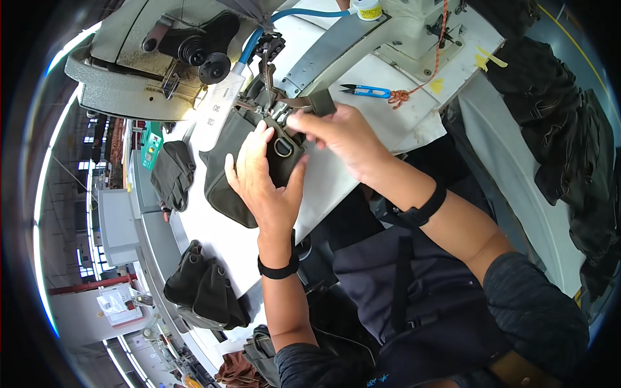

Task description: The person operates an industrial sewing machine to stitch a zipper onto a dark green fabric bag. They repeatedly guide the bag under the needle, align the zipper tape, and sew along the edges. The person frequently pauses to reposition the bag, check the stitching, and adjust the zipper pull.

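Observation:
A dark olive fabric bag [223, 165] lies under the presser foot of the sewing machine [123, 48]. My left hand [264, 178] rests on it with the fingers stretched and spread, just beside a metal ring [283, 147] on a short tab. Close to the needle area, my right hand [343, 137] has its fingers curled and pressed together on an olive strap [321, 102], whose end sticks out beyond them. The fingertips hide part of the strap and of the seam at the presser foot.
Blue thread snips [365, 90] with an orange cord lie on the white table [388, 126], to the right. A small white jar [369, 9] stands on the machine bed. More dark bags [204, 288] sit at lower left. Dark fabric pieces [550, 123] are heaped far right.

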A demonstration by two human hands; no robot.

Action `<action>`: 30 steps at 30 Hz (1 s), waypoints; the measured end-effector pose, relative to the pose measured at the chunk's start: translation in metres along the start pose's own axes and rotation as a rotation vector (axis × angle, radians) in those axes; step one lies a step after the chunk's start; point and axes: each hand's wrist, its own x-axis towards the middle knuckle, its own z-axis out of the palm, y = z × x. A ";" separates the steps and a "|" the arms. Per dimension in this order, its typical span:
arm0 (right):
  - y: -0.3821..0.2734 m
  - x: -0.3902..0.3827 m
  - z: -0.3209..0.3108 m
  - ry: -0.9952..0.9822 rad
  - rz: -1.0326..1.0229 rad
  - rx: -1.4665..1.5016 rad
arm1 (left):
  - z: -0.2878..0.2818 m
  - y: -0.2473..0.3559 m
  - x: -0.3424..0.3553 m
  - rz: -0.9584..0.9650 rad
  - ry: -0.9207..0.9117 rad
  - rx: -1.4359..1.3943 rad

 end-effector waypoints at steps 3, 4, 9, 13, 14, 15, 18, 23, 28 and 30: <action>0.014 0.003 -0.003 0.208 -0.482 -0.308 | 0.001 0.000 -0.001 0.010 0.007 -0.012; 0.018 0.007 -0.011 0.287 -0.643 -0.465 | 0.003 0.000 0.000 0.020 0.014 -0.019; 0.031 0.012 -0.016 -0.060 -0.331 -0.017 | 0.006 -0.001 -0.004 0.006 0.023 -0.029; 0.023 0.009 -0.016 -0.136 -0.365 -0.231 | 0.006 -0.001 -0.006 0.004 0.022 -0.021; 0.025 0.011 -0.017 -0.149 -0.433 -0.285 | 0.006 0.000 -0.005 0.003 0.024 -0.027; 0.026 0.014 -0.021 -0.163 -0.503 -0.339 | 0.006 0.001 -0.005 0.002 0.027 -0.022; 0.024 0.017 -0.024 -0.182 -0.580 -0.557 | 0.007 -0.002 -0.006 -0.009 0.030 -0.028; 0.021 0.022 -0.031 -0.349 -0.409 -0.511 | 0.009 -0.001 -0.006 -0.006 0.027 -0.011; 0.021 0.025 -0.035 -0.404 -0.092 -0.185 | 0.000 0.000 -0.007 0.003 -0.009 0.042; 0.014 0.018 -0.028 -0.344 -0.057 -0.206 | 0.002 0.000 -0.004 0.022 -0.003 0.046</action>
